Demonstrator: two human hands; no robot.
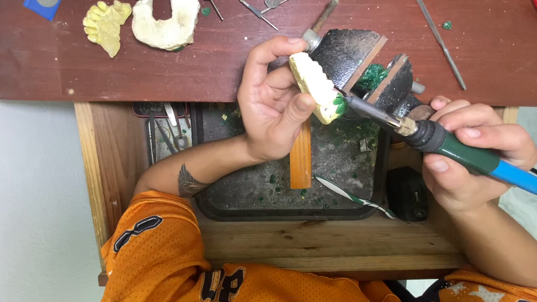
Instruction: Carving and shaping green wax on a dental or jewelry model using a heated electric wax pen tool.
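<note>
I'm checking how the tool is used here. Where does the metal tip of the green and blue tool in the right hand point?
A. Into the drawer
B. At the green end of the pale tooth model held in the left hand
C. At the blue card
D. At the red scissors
B: the right hand holds the tool with its tip at the green end of the tooth model gripped by the left hand.

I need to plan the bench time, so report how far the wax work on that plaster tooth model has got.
Done: green wax sits at one end of the plaster model, and green scraps litter the dark tray. In hand: the left hand holds the model while the right hand puts the heated tool tip to the wax. Left: most of the model looks bare; two other casts lie untouched on the table.
</note>
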